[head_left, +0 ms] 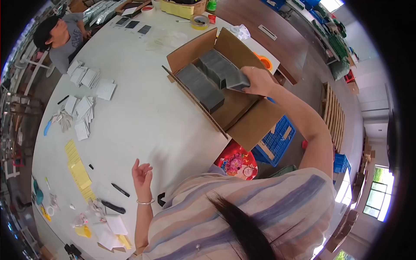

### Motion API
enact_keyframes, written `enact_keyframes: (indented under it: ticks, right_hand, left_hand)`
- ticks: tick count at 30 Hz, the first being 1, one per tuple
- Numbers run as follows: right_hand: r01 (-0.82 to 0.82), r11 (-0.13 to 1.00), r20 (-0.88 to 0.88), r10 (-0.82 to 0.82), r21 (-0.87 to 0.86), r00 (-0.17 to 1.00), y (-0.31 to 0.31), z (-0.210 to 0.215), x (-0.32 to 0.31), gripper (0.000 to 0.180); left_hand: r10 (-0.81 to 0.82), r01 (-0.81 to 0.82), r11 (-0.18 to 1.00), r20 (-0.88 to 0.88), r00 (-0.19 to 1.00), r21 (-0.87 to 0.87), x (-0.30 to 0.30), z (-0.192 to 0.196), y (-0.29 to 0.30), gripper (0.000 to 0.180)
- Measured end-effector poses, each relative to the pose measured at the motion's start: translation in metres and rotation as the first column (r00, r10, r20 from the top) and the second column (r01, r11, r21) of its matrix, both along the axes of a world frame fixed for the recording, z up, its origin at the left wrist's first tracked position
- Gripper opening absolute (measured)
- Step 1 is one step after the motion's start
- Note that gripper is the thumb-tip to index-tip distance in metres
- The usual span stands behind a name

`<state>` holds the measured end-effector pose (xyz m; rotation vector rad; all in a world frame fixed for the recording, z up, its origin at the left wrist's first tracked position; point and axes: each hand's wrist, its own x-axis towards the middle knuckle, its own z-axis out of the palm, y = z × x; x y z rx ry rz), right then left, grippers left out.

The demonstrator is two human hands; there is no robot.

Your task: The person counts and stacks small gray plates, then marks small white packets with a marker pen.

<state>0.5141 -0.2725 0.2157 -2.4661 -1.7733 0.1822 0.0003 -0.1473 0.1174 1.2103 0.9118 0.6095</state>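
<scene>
In the head view I see my right hand (258, 81) in the upper middle of the frame, reaching into an open cardboard box (255, 123) that sits at the table's right edge; its fingers are closed around a grey flat packet (236, 79), pinching it by its end above the rows of grey packets (203, 82) already standing inside the box. My left hand (142, 174) hovers low in the frame, just left of centre, above the white table (138, 112), fingers loosely curled and apart, holding nothing. To its lower left lie a black marker (120, 190) and a strip of yellow sheets (79, 170). Stacks of white cards (84, 113) sit at the left, and another person (60, 37) sits at the upper left.
</scene>
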Motion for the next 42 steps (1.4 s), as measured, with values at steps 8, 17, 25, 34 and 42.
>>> enact_keyframes:
  ticks: [8,17,25,34,42]
  right_hand:
    - [-0.375,0.875,0.115,0.425,-0.308,0.898,0.025,-0.093,0.034,0.051]
    - [-0.393,0.850,0.194,0.477,-0.352,0.857,0.024,-0.103,0.042,0.028]
    - [-0.503,0.820,0.283,0.568,-0.272,0.773,0.018,-0.107,0.052,0.034]
    - [-0.538,0.809,0.464,0.580,-0.234,0.670,0.020,-0.090,0.044,0.083]
    - [-0.281,0.877,0.306,0.410,-0.389,0.859,0.024,-0.088,0.036,0.098]
  left_hand:
    - [0.207,-0.216,0.976,-0.172,0.963,-0.036,-0.033,-0.020,-0.007,0.046]
    - [0.266,-0.296,0.946,-0.203,0.942,-0.136,-0.034,-0.039,-0.009,0.040]
    - [0.130,-0.164,0.974,-0.206,0.970,-0.156,-0.002,-0.046,0.007,0.036]
    - [0.110,-0.158,0.968,-0.237,0.965,-0.197,-0.009,-0.055,0.000,0.036]
    - [0.070,-0.134,0.957,-0.243,0.967,-0.257,-0.017,-0.069,-0.008,0.033]
